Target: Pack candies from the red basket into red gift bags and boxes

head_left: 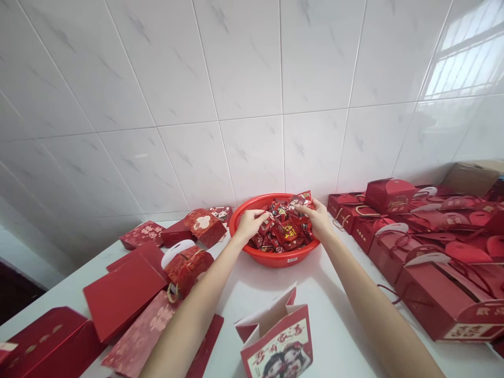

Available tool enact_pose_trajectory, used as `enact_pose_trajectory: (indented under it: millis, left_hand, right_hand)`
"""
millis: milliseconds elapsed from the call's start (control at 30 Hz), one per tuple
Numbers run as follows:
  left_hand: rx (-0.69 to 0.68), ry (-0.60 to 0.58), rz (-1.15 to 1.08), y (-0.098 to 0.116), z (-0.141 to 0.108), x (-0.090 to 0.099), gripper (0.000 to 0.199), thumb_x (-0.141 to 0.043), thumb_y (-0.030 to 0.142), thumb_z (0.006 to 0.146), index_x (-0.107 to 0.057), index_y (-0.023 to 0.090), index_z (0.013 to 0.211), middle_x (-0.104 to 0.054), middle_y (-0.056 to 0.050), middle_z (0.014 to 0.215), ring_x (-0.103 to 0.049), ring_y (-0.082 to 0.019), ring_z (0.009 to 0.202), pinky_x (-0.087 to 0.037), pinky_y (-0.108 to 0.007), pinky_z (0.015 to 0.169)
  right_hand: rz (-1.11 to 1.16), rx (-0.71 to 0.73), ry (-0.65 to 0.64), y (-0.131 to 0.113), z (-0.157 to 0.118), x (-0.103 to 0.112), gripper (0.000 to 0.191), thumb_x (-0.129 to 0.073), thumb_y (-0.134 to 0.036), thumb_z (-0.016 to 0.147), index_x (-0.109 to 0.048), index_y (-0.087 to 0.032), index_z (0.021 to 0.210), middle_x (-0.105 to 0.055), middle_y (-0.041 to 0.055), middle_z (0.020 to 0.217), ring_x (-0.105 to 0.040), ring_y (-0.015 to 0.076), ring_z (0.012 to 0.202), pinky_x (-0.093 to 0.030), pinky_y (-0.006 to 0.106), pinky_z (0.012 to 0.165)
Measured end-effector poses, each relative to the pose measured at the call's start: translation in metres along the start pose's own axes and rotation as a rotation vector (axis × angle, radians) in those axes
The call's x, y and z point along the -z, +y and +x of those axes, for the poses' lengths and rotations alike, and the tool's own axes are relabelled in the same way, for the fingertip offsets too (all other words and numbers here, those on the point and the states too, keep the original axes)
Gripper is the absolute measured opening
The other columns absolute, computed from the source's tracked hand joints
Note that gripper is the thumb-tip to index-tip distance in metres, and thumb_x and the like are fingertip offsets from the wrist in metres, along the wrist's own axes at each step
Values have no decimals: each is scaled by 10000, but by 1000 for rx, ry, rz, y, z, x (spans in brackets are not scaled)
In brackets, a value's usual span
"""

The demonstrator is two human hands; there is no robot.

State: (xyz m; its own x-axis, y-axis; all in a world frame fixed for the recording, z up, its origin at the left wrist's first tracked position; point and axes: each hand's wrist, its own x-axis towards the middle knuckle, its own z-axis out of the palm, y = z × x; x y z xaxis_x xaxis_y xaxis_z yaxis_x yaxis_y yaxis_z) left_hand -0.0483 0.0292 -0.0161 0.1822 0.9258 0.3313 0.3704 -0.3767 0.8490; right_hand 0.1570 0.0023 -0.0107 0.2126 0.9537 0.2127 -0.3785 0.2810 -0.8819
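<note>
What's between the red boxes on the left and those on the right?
The head view shows a red basket of wrapped packets, the left hand and right hand on them, and, nearer, an open printed box.

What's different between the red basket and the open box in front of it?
The basket is round; the box has corners. The basket looks mostly plain outside; the box has a picture and writing. Packets show in the basket, none in the box. Both have open tops.
</note>
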Motion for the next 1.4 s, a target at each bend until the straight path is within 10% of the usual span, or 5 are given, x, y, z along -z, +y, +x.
enact_pose_trajectory:
  millis: [267,600,1133,1400]
  left_hand:
    - [14,108,-204,4,-3,0,402,-718,579,683,-791,202,804,-770,-35,863,-670,-238,931,-497,-313,836]
    - [55,99,-446,13,-6,0,490,-833,561,615,-797,175,916,-771,-64,995,-677,-166,652,-569,-354,740]
    - [-83,101,-637,98,-75,24,460,-826,466,708,-741,194,1068,-743,-71,1094,-688,-234,994,-560,-327,826]
    - [-225,-312,-15,124,-130,72,158,-723,365,835,-768,221,881,-711,-75,1152,-653,-236,1069,-501,-346,964]
  right_hand:
    - [-25,-24,-67,-3,-1,0,445,-899,-334,471,-678,-191,830,-751,22,789,-712,236,757,-580,374,745]
    - [81,-131,-283,-11,-7,-3,456,-928,-300,503,-707,-196,888,-758,25,870,-709,213,803,-576,354,790]
    - [87,74,-455,-69,-65,-43,321,-870,-314,674,-716,-211,937,-757,19,897,-707,194,799,-578,323,747]
    - [-144,264,-412,-105,-67,-13,373,-874,-350,676,-714,-213,984,-766,54,969,-726,242,871,-589,381,795]
